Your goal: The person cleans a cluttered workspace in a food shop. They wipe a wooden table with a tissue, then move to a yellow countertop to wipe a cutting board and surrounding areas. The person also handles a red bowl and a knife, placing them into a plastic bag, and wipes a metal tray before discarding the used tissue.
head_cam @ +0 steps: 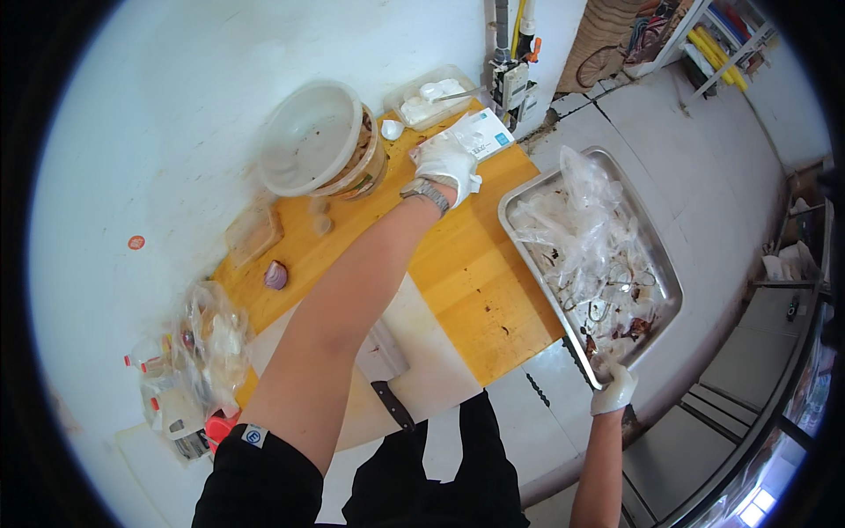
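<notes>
My left hand [445,162], in a white glove, reaches across the wooden table to the near end of a white printed box [492,135]; what its fingers hold is hidden. My right hand [614,389], also gloved, grips the near corner of a metal tray [670,290]. Crumpled clear plastic [584,218], metal hooks and dark scraps lie in the tray, which extends beyond the table's right edge. Under my left arm, a cleaver [386,353] with a black handle rests on a white cutting board [445,369].
A piece of red onion [276,274] lies near the wall. Behind it stand a clear plastic container [254,232] and a round tub with a bowl [310,138] on top. At the back, a container [432,99] holds white stuff. Bags and bottles [211,343] crowd the left.
</notes>
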### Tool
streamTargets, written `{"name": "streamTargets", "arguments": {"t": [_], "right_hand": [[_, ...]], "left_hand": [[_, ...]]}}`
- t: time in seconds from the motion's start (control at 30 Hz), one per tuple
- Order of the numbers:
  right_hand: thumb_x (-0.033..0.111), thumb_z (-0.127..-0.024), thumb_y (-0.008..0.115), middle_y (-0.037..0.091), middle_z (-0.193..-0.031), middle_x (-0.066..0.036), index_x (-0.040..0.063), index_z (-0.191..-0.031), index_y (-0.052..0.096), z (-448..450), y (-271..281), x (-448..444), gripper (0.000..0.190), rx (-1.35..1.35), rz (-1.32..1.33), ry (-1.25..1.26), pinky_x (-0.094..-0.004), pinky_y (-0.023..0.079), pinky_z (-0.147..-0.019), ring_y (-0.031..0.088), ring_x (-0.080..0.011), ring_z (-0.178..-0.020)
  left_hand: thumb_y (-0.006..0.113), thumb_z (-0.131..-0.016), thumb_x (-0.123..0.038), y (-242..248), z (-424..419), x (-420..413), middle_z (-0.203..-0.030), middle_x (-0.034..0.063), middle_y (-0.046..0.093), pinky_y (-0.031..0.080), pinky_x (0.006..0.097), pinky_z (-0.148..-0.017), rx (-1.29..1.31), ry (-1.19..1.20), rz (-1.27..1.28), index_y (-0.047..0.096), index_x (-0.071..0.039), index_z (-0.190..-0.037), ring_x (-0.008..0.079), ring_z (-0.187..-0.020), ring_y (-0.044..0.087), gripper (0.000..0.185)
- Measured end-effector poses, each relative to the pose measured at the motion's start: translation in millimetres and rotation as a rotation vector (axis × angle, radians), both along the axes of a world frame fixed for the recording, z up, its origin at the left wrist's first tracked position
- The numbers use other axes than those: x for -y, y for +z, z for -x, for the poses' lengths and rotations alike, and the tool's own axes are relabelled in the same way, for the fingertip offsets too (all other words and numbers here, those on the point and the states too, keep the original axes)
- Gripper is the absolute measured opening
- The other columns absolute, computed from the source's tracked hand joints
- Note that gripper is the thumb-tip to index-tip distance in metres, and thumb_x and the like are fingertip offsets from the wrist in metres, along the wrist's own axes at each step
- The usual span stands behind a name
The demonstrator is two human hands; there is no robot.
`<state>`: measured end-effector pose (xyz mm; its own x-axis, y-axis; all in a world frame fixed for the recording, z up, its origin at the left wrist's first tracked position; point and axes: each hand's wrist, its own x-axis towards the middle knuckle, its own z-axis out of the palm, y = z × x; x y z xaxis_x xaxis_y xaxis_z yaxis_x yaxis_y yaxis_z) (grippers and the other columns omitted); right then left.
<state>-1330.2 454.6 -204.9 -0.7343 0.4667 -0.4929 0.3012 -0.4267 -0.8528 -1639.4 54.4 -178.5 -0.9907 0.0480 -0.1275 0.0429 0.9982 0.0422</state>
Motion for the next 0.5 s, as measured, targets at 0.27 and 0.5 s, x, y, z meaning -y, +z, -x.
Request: {"name": "streamTargets", "arguments": {"t": [0.27, 0.5], "right_hand": [[0.001, -0.079, 0.054, 0.069, -0.102, -0.015, -0.009, -0.109, 0.066, -7, 2, 1, 0.034, 0.015, -0.037, -0.031, -0.0384, 0.058, -0.087, 0.070, -0.0269, -0.093], [0.001, -0.076, 0.052, 0.066, -0.107, -0.013, -0.008, -0.116, 0.062, -9, 20, 5, 0.042, 0.014, -0.067, 0.043, -0.0371, 0.056, -0.088, 0.068, -0.0267, -0.097]], "left_hand": [[0.076, -0.081, -0.029, 38, -49, 6, -0.105, 0.0116, 0.075, 0.057, 0.0469, -0.083, 0.078, -0.052, -0.047, 0.074, -0.028, -0.123, 0.0321, -0.098, 0.072, 0.041], [0.072, -0.081, -0.024, 93, -168, 45, -0.101, 0.0152, 0.073, 0.055, 0.0478, -0.086, -0.022, -0.004, -0.335, 0.077, -0.020, -0.111, 0.0371, -0.095, 0.069, 0.031]]}}
